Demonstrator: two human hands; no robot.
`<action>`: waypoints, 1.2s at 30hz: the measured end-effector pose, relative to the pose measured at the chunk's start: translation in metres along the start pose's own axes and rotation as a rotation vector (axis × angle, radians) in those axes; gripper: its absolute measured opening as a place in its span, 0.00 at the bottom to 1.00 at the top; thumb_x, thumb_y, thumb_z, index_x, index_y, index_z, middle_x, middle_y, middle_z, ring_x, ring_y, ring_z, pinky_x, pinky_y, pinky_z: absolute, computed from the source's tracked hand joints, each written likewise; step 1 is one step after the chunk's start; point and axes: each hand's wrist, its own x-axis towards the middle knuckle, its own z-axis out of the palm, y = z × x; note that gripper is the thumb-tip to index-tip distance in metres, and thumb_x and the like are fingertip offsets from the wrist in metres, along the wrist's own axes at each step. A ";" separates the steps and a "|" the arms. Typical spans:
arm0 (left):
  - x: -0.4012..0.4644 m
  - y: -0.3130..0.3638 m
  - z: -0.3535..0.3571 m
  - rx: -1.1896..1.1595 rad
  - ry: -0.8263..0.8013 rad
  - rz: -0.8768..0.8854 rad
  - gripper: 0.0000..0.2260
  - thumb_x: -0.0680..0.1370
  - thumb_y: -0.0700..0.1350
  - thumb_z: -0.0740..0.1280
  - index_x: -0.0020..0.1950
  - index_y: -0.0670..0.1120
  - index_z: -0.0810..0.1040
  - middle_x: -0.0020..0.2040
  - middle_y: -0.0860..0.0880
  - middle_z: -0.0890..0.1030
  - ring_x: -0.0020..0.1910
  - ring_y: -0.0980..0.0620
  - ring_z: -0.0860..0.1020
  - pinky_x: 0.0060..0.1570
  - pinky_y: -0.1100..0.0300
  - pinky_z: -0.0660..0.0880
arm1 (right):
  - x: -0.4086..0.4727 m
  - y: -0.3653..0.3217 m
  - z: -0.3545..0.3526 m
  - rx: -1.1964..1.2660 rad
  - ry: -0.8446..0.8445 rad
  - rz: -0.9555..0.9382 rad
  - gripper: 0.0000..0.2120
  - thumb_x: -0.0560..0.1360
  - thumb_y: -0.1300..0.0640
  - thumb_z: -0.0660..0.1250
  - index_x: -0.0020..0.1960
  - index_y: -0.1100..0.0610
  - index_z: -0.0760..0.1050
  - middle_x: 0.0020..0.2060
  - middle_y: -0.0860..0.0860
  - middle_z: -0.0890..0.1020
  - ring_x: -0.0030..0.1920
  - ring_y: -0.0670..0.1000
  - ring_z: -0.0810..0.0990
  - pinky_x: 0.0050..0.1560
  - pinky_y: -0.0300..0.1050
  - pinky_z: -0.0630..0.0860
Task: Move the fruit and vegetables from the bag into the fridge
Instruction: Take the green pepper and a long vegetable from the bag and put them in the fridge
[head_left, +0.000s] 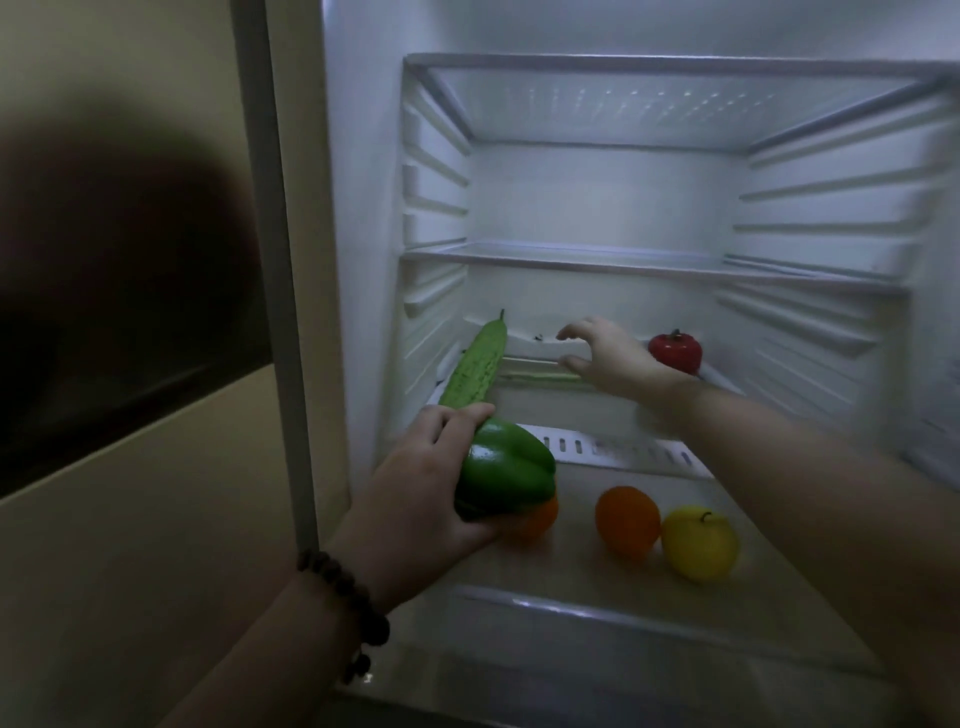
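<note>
My left hand (415, 483) grips a green bell pepper (506, 470) and the near end of a long green cucumber (475, 364), which points up and back into the open fridge (363, 208). An orange fruit (537, 519) peeks out just under the pepper. My right hand (608, 353) reaches deep over the lower shelf, fingers spread and holding nothing. A red tomato-like fruit (675, 351) sits at the back right, just beyond that hand. On the glass cover below lie an orange (626, 519) and a yellow apple (698, 543). The bag is out of view.
Two glass shelves (649, 260) span the fridge above the hands, with ribbed side walls. A thin green stalk (540, 375) lies on the lower shelf near my right hand. The fridge's side panel (270, 260) and a beige wall stand at the left.
</note>
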 end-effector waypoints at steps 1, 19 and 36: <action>-0.001 0.001 -0.001 -0.017 0.003 0.009 0.40 0.62 0.60 0.76 0.70 0.54 0.64 0.60 0.56 0.68 0.58 0.57 0.70 0.61 0.58 0.71 | -0.013 -0.004 -0.008 0.012 0.015 -0.008 0.17 0.76 0.51 0.65 0.64 0.54 0.71 0.62 0.53 0.73 0.63 0.53 0.70 0.64 0.48 0.66; 0.129 0.034 0.043 -0.127 -0.232 0.001 0.35 0.64 0.52 0.78 0.65 0.50 0.64 0.60 0.49 0.70 0.57 0.50 0.72 0.56 0.53 0.74 | -0.167 0.019 -0.036 -0.227 -0.317 0.365 0.28 0.76 0.45 0.63 0.73 0.42 0.59 0.69 0.49 0.66 0.62 0.51 0.70 0.60 0.47 0.72; 0.262 0.052 0.201 -0.125 -0.400 0.116 0.32 0.65 0.46 0.78 0.64 0.47 0.65 0.64 0.46 0.67 0.62 0.43 0.70 0.58 0.46 0.74 | -0.163 0.035 -0.026 -0.276 -0.388 0.326 0.30 0.78 0.53 0.60 0.75 0.41 0.49 0.73 0.49 0.57 0.71 0.53 0.58 0.68 0.53 0.66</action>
